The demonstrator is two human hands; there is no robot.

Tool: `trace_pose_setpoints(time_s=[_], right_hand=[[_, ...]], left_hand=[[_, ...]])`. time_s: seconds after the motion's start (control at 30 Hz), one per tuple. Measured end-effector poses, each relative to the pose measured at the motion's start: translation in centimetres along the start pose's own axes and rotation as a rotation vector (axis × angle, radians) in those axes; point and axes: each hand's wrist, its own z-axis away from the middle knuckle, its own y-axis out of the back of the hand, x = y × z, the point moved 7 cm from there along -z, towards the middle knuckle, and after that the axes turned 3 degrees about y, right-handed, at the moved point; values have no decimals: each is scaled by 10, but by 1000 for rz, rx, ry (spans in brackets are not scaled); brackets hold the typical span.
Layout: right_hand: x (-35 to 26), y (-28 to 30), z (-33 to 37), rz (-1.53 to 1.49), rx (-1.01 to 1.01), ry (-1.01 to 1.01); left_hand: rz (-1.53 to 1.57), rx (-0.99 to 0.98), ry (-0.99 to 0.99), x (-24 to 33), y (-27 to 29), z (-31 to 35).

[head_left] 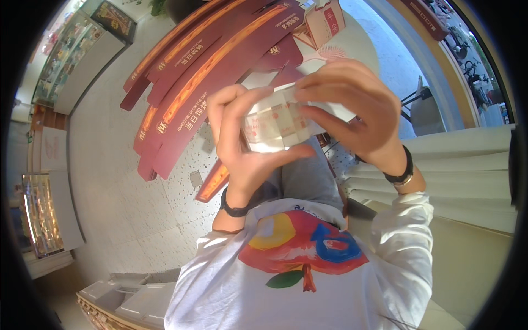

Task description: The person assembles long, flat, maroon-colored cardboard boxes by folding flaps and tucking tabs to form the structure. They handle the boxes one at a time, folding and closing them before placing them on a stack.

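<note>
At your far left, a lit display shelf [43, 214] is standing at the room's edge, and above it in the view a glass-fronted case [69, 60] is running toward a dark framed sign [113, 22]. Pale speckled floor [121, 203] is spreading from there toward your legs. Farther right, long maroon card sheets [192, 71] with orange stripes are lying in an overlapping pile on a white table [360, 41], where a white-and-red box [324, 27] is standing too. Your left hand [236, 132] is curling around the left side of a translucent roll [278, 124] with reddish print, which you are holding up in front of the sheets; your right hand [368, 110] is closing its fingertips and thumb on the roll's right side. Beyond, pale pleated cloth [434, 170] is hanging at your right, and bicycles [470, 71] are showing through the glass.

The dark rim is cutting off the room on both sides, and the top edge is cropping the sheets and box. Your hands are hiding part of the table and both ends of the roll. Glare is washing out the roll's lower face, and you cannot tell whether the whitish patch between your hands is belonging to it or the table.
</note>
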Motion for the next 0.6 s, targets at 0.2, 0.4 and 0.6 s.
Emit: trace_pose_setpoints(time_s=[0.2, 0.4, 0.6], right_hand=[[45, -20, 10, -319, -13, -319], [46, -23, 16, -302, -7, -321], [28, -16, 5, -226, 18, -190]], left_hand=[[105, -54, 147, -35, -20, 4], [135, -69, 194, -36, -19, 10], [138, -13, 189, -26, -9, 9]])
